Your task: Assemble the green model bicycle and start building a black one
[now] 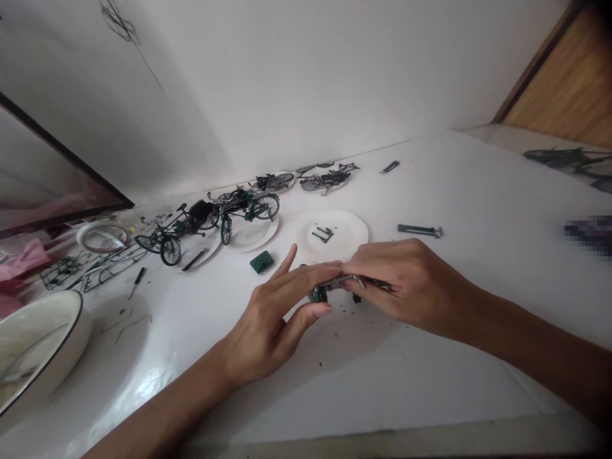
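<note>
Both of my hands are on a small model bicycle [337,282] in dark green and grey, mostly covered by fingers. My left hand [272,319] grips its left end between thumb and fingers, with the index finger raised away. From the other side, my right hand [411,280] pinches its right part, its fingertips partly hidden. Just beyond my hands is a white paper plate [351,223] bearing small green parts [324,236]. A small green box-shaped piece [261,262] lies beyond my left hand.
Assembled model bicycles [248,207] stand along the wall on the left. A green and metal part [419,230] lies right of the plate. At far left are a white basin [71,325], a screwdriver [138,280] and part frames [60,273]. Tiny bits are scattered near my hands.
</note>
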`<act>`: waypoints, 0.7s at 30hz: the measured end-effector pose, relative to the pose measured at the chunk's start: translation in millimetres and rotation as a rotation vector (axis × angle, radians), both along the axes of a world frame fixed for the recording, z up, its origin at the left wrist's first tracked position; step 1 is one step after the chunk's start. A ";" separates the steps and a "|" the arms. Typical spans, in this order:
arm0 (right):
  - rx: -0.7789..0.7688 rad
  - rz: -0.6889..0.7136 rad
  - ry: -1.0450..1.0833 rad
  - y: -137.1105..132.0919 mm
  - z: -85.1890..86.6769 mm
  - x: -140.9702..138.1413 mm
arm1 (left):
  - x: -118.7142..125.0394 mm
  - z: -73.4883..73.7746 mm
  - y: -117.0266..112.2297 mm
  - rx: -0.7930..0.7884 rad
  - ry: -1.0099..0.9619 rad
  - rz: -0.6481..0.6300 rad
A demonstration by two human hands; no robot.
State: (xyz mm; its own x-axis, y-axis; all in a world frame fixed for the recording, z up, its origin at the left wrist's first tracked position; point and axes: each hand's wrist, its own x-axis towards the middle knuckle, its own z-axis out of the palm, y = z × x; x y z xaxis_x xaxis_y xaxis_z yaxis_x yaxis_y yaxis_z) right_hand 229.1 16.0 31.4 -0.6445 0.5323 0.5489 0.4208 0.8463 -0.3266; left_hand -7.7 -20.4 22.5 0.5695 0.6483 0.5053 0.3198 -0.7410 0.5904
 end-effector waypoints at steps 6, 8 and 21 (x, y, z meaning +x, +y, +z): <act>0.005 0.004 0.011 1.8 0.7 0.3 | 0.2 3.5 0.3 0.013 0.003 0.028; 0.004 0.013 0.010 1.2 0.7 -0.4 | 0.0 3.7 0.8 0.003 0.011 0.039; 0.071 -0.010 -0.088 -5.1 5.1 0.3 | 7.2 -8.3 2.3 0.175 0.206 0.169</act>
State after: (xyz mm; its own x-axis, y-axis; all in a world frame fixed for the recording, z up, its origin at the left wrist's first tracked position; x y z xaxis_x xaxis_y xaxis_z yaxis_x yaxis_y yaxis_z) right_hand 229.4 11.0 36.5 -0.6866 0.5009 0.5270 0.4536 0.8616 -0.2279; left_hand -0.5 -18.1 14.2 0.5629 0.6561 0.5027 0.5466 -0.7517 0.3691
